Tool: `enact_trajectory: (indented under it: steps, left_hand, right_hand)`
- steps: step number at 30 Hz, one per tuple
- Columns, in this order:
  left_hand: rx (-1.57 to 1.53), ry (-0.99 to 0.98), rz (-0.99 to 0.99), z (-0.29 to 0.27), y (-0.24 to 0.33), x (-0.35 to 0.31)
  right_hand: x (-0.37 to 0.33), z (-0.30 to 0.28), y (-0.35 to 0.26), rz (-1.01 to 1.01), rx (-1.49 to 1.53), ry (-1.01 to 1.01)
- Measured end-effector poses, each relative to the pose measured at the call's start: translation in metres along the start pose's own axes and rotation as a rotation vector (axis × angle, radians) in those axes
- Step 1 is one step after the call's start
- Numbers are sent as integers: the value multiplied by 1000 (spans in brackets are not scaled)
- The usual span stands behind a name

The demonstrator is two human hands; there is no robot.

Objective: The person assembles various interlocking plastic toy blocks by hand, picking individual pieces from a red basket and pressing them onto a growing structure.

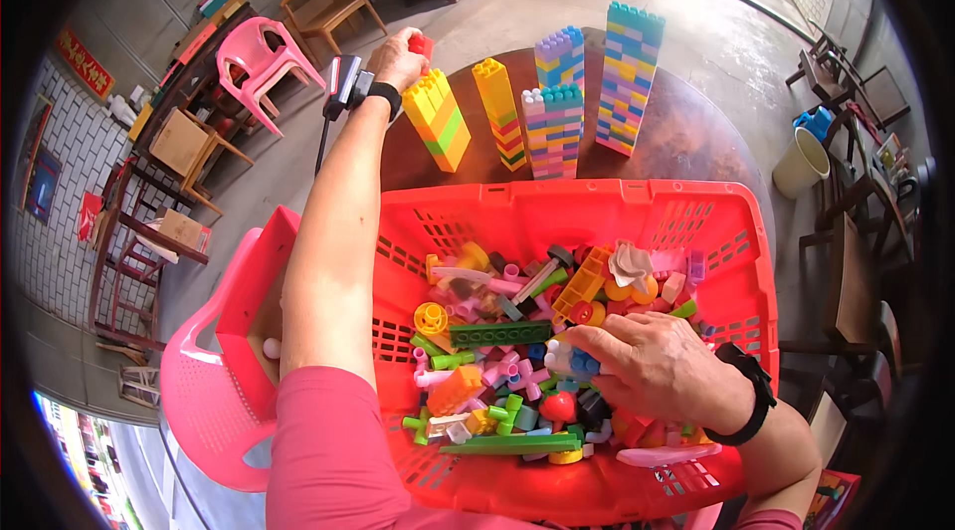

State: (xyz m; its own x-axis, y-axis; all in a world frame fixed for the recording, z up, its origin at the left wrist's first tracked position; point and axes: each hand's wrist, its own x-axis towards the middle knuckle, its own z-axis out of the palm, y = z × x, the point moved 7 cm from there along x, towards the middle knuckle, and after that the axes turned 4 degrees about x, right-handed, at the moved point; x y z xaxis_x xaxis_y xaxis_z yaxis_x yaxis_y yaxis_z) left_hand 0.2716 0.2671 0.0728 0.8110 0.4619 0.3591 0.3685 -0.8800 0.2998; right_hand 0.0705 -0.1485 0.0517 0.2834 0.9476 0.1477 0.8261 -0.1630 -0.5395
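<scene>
My left hand (396, 62) reaches out over the round table, its fingers closed on a red building block (422, 45). That block is just above a yellow, orange and green block stack (437, 122). Inside the red plastic basket (567, 194), my right hand (662, 369) curls its fingers over blue and white building blocks (583, 362); its fingertips are partly hidden. Around it lie mixed toy pieces, among them a dark green bar (499, 334), a yellow-orange block frame (581, 286) and a red toy strawberry (558, 407).
Behind the basket on the brown table (686, 122) stand a narrow yellow tower (499, 112), a pastel stack (553, 130), another pastel stack (562, 60) and a tall multicoloured tower (629, 77). A pink chair (199, 401) holding a red box (261, 301) is at left.
</scene>
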Motion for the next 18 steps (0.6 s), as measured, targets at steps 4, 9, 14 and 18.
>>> enact_trajectory:
  steps: [4, 9, 14, 18]
  left_hand:
    - [28, -75, -23, 15, -14, 12]
    - [81, -166, -14, 25, -16, 13]
    - [140, -201, 19, 30, -12, 10]
    - [186, -195, 68, 32, -11, 9]
  right_hand:
    - [0, 1, -3, -17, -7, 1]
    - [-1, 0, -8, -61, 22, 16]
    - [-2, 0, -8, -70, 20, 31]
    - [-2, 1, -8, -69, 26, 33]
